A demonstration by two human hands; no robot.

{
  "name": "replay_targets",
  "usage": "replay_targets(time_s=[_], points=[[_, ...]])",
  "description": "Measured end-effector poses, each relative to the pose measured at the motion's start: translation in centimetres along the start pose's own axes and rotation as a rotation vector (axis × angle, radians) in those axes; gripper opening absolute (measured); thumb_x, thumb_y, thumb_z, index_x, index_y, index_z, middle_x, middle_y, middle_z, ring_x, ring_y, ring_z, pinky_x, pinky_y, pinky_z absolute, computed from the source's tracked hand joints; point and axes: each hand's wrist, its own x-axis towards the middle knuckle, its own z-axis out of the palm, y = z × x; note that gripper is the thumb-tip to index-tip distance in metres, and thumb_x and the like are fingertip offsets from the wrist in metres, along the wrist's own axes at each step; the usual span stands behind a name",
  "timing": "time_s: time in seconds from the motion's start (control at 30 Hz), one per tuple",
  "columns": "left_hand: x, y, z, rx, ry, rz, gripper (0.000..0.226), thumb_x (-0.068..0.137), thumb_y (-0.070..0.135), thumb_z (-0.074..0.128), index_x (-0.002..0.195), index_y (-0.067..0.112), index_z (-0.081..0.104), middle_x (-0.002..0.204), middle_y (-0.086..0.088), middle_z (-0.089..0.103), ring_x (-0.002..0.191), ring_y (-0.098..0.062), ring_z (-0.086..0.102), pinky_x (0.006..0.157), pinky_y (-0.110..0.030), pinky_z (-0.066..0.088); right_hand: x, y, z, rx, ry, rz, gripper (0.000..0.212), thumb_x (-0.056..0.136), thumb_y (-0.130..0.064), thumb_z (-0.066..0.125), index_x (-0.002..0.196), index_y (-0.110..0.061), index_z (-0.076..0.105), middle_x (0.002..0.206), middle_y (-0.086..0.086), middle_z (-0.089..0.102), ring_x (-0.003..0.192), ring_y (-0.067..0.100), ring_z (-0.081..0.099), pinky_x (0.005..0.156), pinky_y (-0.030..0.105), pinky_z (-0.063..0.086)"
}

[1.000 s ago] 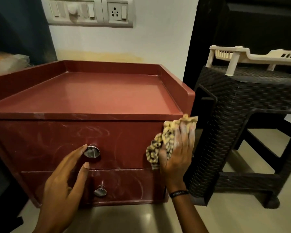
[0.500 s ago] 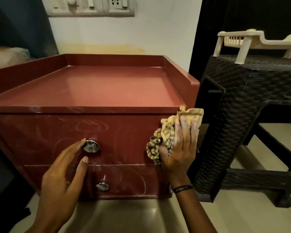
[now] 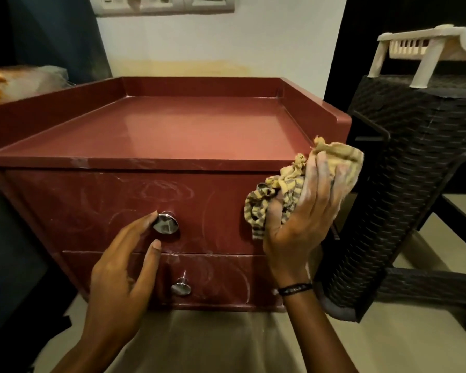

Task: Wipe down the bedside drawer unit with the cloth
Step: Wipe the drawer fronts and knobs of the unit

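A dark red bedside drawer unit [image 3: 172, 130] with a raised rim stands in front of me, its two drawer fronts smeared with pale wipe marks. My right hand [image 3: 304, 208] presses a crumpled yellow striped cloth [image 3: 280, 189] against the unit's front right corner, near the top edge. My left hand [image 3: 121, 267] lies flat on the drawer fronts with fingers apart, its fingertips touching the upper metal knob [image 3: 166, 223]. A second knob [image 3: 181, 286] sits on the lower drawer.
A dark woven-pattern plastic stool [image 3: 404, 170] stands close against the unit's right side, with a cream plastic rack [image 3: 425, 47] on top. A switch panel [image 3: 164, 5] is on the wall behind. Bedding [image 3: 19, 79] lies at the far left. The floor is pale tile.
My right hand has slid the cloth up and to the right, onto the unit's top right corner. My left hand has stayed by the upper knob. The camera has moved closer.
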Motion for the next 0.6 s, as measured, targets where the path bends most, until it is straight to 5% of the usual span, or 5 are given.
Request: replay_targets(time_s=[0.1, 0.27, 0.5, 0.6], points=[[0.0, 0.0, 0.1, 0.014, 0.003, -0.004, 0.041, 0.09, 0.038, 0.045, 0.127, 0.024, 0.056, 0.124, 0.035, 0.051, 0.117, 0.019, 0.044, 0.096, 0.001, 0.032, -4.2, 0.4, 0.4, -0.068, -0.122, -0.157, 0.053, 0.101, -0.046, 0.025, 0.135, -0.008, 0.036, 0.145, 0.007, 0.029, 0.148, 0.018, 0.003, 0.121, 0.038, 0.008], [0.1, -0.2, -0.2, 0.05, -0.028, 0.005, 0.044, 0.09, 0.04, 0.043, 0.13, 0.025, 0.055, 0.129, 0.024, 0.052, 0.12, 0.013, 0.045, 0.098, -0.002, 0.032, -9.9, 2.4, 1.0, -0.194, -0.257, -0.559, 0.053, 0.097, -0.049, 0.035, 0.138, -0.016, 0.038, 0.143, 0.002, 0.039, 0.148, 0.021, 0.012, 0.116, 0.035, 0.016], [0.1, -0.2, -0.2, 0.049, -0.019, -0.001, 0.044, 0.09, 0.041, 0.043, 0.13, 0.028, 0.054, 0.129, 0.025, 0.051, 0.121, 0.012, 0.046, 0.099, -0.005, 0.034, -1.4, -2.9, 1.9, -0.077, 0.038, -0.204, 0.05, 0.101, -0.048, 0.024, 0.132, -0.013, 0.041, 0.133, 0.004, 0.039, 0.134, 0.022, 0.021, 0.121, 0.035, 0.004], [0.1, -0.2, -0.2, 0.051, -0.016, -0.004, 0.044, 0.09, 0.041, 0.043, 0.13, 0.027, 0.055, 0.13, 0.024, 0.052, 0.121, 0.011, 0.046, 0.099, -0.005, 0.034, -2.5, -3.4, 2.6, -0.061, 0.027, -0.27, 0.049, 0.1, -0.048, 0.027, 0.133, -0.015, 0.041, 0.13, 0.004, 0.04, 0.131, 0.023, 0.024, 0.12, 0.036, 0.009]])
